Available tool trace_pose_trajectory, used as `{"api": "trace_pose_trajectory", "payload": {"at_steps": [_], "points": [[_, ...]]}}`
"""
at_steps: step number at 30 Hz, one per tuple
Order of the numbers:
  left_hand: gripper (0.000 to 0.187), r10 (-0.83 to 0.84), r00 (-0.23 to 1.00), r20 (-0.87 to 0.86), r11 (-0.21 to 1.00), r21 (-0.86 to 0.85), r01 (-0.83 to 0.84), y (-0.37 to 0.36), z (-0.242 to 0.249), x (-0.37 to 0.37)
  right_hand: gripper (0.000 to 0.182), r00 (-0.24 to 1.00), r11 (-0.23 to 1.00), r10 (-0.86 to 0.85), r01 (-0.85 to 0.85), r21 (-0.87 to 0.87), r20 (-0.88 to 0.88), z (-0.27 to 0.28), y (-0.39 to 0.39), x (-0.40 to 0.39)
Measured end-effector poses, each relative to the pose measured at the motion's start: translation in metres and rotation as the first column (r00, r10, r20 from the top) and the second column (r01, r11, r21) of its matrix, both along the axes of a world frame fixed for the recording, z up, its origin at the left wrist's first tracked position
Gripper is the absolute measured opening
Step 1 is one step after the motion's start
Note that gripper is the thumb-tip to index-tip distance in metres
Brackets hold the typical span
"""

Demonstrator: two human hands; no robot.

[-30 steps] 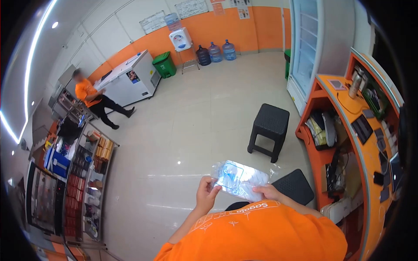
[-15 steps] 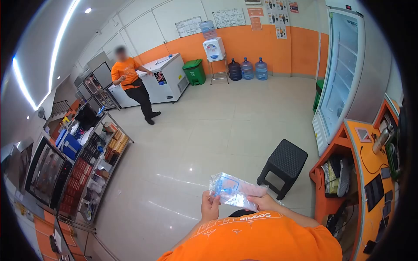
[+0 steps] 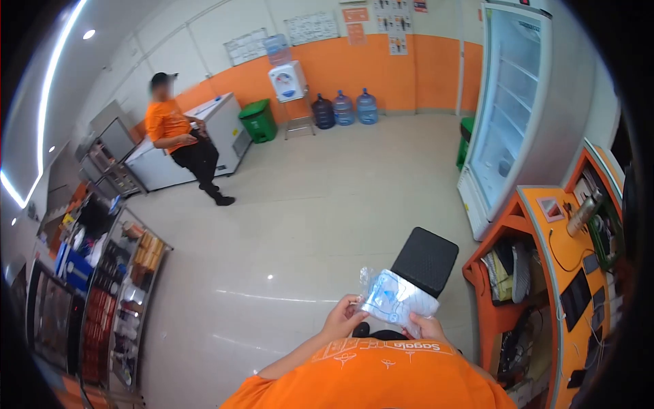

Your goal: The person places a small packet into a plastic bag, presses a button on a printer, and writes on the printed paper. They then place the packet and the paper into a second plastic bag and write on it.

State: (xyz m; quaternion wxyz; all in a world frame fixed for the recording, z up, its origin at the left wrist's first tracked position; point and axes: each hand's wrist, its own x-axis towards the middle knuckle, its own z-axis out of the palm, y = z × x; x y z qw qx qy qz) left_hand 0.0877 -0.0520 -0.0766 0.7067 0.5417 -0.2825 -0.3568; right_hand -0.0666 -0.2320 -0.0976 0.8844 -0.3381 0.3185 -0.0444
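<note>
A clear plastic packet with blue print (image 3: 398, 298) is held in front of my orange shirt, low in the view. My left hand (image 3: 343, 316) grips its left edge with bent fingers. Around the lower right edge of the packet, my right hand (image 3: 424, 327) is closed, thumb on top. What lies inside the packet looks whitish and cannot be made out. Just beyond it stands a black stool (image 3: 426, 259), partly covered by the packet.
A person in an orange shirt (image 3: 168, 124) stands by a white chest freezer (image 3: 228, 129) at the back left. Loaded shelves (image 3: 129, 293) line the left. On the right are a glass-door fridge (image 3: 511, 102) and an orange desk (image 3: 545, 225).
The view has turned to the right. Both hands and the packet have shifted right in view, and the packet now overlaps the stool. The other person has turned and lowered their arms.
</note>
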Motion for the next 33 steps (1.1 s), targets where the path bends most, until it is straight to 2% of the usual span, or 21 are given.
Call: {"api": "trace_pose_trajectory", "payload": {"at_steps": [2,4,5,6,8,10,12,14,16,18,20,21,22,24,26,28,29,30,31,32,33], "points": [[0.031,0.029,0.997,-0.071,0.999,-0.028,-0.031,-0.023,0.004,0.027,0.031,0.999,0.998,-0.044,0.044,-0.055,0.008,0.01,-0.007,0.014],[0.026,0.003,0.999,-0.035,0.997,-0.077,-0.006,-0.049,0.011,0.057,0.034,0.963,0.974,-0.169,0.195,-0.112,0.21,0.033,-0.007,0.035],[0.024,-0.021,1.0,0.007,0.992,-0.125,0.022,-0.061,0.018,0.074,0.038,0.979,0.97,-0.138,0.164,-0.178,0.15,0.041,-0.012,0.042],[0.023,-0.027,0.999,0.044,0.985,-0.169,0.034,-0.072,0.026,0.088,0.038,0.978,0.968,-0.16,0.183,-0.174,0.137,0.037,-0.018,0.05],[0.021,-0.005,0.998,0.067,0.99,-0.142,0.015,-0.091,0.042,0.105,0.039,0.943,0.956,-0.194,0.243,-0.164,0.27,0.023,-0.027,0.071],[0.021,-0.071,0.993,0.098,0.96,-0.262,0.095,-0.117,0.049,0.133,0.042,0.953,0.966,-0.135,0.188,-0.18,0.271,0.036,-0.039,0.096],[0.024,-0.117,0.988,0.103,0.965,-0.224,0.138,-0.132,0.063,0.153,0.045,0.889,0.939,-0.262,0.325,-0.115,0.374,0.027,-0.045,0.109],[0.024,-0.243,0.96,0.14,0.938,-0.219,0.269,-0.144,0.067,0.166,0.051,0.879,0.929,-0.302,0.358,-0.092,0.368,0.024,-0.049,0.119],[0.024,-0.268,0.956,0.119,0.931,-0.223,0.289,-0.157,0.07,0.18,0.053,0.862,0.885,-0.376,0.443,-0.144,0.339,0.017,-0.049,0.128],[0.024,-0.306,0.938,0.161,0.917,-0.214,0.335,-0.17,0.077,0.193,0.054,0.842,0.818,-0.53,0.539,-0.201,0.102,0.021,-0.059,0.131],[0.024,-0.387,0.874,0.295,0.899,-0.089,0.428,-0.175,0.084,0.205,0.052,0.815,0.641,-0.558,0.542,-0.543,0.155,0.035,-0.069,0.129],[0.024,-0.413,0.823,0.39,0.892,-0.006,0.451,-0.18,0.091,0.208,0.05,0.838,0.586,-0.49,0.52,-0.622,0.24,0.043,-0.076,0.128],[0.024,-0.462,0.802,0.379,0.867,0.0,0.499,-0.185,0.095,0.21,0.049,0.857,0.519,-0.405,0.502,-0.692,0.319,0.054,-0.081,0.128],[0.024,-0.478,0.493,0.727,0.835,0.202,0.512,-0.194,0.106,0.214,0.044,0.952,0.304,-0.197,0.288,-0.908,0.236,0.091,-0.086,0.129],[0.022,-0.532,0.406,0.743,0.784,0.25,0.568,-0.2,0.111,0.21,0.043,0.968,-0.085,-0.044,0.243,-0.966,0.248,0.116,-0.089,0.143],[0.02,-0.584,0.332,0.741,0.73,0.3,0.614,-0.198,0.111,0.203,0.043,0.979,-0.216,0.062,0.205,-0.955,0.196,0.123,-0.087,0.156],[0.021,-0.609,0.25,0.753,0.685,0.34,0.645,-0.198,0.111,0.2,0.039,0.972,-0.133,0.111,0.223,-0.966,0.209,0.119,-0.085,0.163],[0.022,-0.624,0.17,0.763,0.641,0.375,0.67,-0.198,0.108,0.197,0.039,0.977,-0.136,0.08,0.207,-0.969,0.198,0.117,-0.083,0.165],[0.023,-0.706,0.116,0.699,0.567,0.459,0.685,-0.194,0.102,0.202,0.035,0.992,0.026,0.085,0.096,-0.995,0.098,0.116,-0.081,0.165],[0.023,-0.707,0.109,0.699,0.551,0.447,0.705,-0.192,0.099,0.204,0.032,0.994,0.188,0.107,-0.016,-0.982,0.005,0.115,-0.081,0.165],[0.025,-0.782,0.149,0.606,0.501,0.467,0.728,-0.19,0.099,0.205,0.032,0.996,0.186,0.086,-0.025,-0.982,-0.009,0.114,-0.081,0.165]]}}
